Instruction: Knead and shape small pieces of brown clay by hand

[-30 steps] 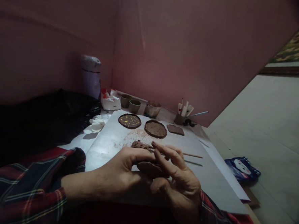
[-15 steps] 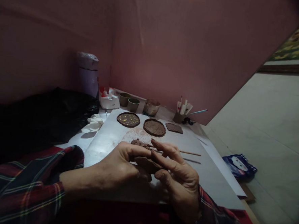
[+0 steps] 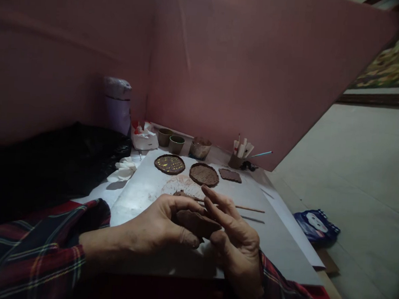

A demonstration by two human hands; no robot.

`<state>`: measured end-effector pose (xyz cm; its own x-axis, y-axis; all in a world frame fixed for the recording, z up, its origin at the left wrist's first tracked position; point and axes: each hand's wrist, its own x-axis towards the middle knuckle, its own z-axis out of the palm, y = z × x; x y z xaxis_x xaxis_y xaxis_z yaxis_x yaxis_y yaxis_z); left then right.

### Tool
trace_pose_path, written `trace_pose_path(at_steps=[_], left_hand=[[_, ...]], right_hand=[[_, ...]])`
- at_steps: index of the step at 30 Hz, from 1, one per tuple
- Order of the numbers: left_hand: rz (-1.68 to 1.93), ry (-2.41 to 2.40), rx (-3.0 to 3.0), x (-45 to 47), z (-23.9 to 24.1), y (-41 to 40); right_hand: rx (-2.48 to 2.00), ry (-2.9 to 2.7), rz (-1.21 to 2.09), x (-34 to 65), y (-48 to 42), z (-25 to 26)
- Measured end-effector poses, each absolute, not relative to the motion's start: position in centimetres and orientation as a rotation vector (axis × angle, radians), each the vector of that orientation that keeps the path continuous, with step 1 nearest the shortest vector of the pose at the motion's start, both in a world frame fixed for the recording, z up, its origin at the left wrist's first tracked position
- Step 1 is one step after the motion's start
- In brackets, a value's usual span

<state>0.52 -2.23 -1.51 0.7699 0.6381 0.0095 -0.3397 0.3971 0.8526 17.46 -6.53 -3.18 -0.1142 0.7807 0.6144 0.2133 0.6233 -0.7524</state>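
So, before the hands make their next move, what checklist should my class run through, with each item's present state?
1. Held clay piece gripped by the left hand, between thumb and fingers: ok.
2. Right hand pressing on that piece: cannot tell; its thumb and fingers are at the right end.
3. Yellow-dotted clay disc and plain clay disc lying flat: ok.
4. Rectangular clay slab lying apart from the discs: ok.
5. White sheet free of smears: not ok; brown marks show.
6. Brown stick and grey stick fully visible: not ok; the right hand covers part.
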Motion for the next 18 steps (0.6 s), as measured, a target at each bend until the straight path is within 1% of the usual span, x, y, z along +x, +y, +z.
trace_pose_path(at_steps=[7, 11, 15, 18], left_hand=[[0.608, 0.398, 1.061, 0.41, -1.64, -2.06], [0.638, 0.408, 1.078, 0.46, -1.37, -2.18], [0.724, 0.507, 1.269, 0.33, -1.00, -2.61], [0.694, 0.516, 1.405, 0.24, -0.86, -2.71]], right_hand=[[-0.890, -1.584, 0.565, 17.19, -6.54, -3.08], [-0.861, -1.540, 0.616, 17.05, -6.45, -3.14], [-0.868, -1.560, 0.605, 17.23, -6.31, -3.13], [-0.822, -1.653, 0.594, 17.26, -6.44, -3.01]])
